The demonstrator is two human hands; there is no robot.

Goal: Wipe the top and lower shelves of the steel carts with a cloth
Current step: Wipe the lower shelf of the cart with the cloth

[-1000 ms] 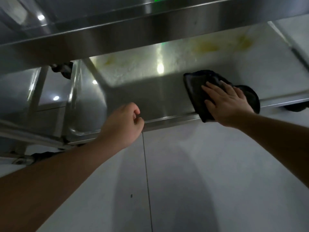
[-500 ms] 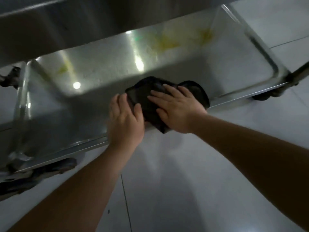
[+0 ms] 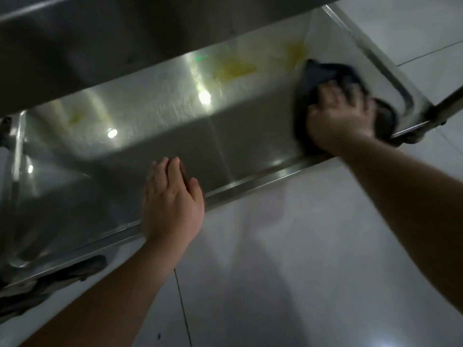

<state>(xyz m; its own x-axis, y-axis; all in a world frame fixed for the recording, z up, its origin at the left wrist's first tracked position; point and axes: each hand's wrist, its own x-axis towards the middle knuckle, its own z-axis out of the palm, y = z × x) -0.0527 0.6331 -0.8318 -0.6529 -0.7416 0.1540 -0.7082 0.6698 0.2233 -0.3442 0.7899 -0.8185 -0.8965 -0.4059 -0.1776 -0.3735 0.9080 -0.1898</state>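
Note:
The steel cart's lower shelf (image 3: 155, 126) fills the upper half of the head view, with yellow stains along its far side. A dark cloth (image 3: 323, 78) lies at the shelf's right end, close to one stain. My right hand (image 3: 338, 118) presses flat on the cloth with spread fingers; it is motion-blurred. Flat on the shelf's near rim, left of centre, rests my left hand (image 3: 172, 201) with straight fingers and nothing in it. The cart's top shelf (image 3: 125, 41) overhangs at the top of the view.
A pale tiled floor (image 3: 288, 259) lies under my arms. A dark caster (image 3: 77, 269) sits under the shelf's near left corner, and another wheel (image 3: 411, 137) at the right corner. A steel cart leg (image 3: 448, 101) rises at the right edge.
My right hand has slid the cloth from the shelf's middle to its right end. My left hand has stayed flat on the near rim, now apart from the cloth.

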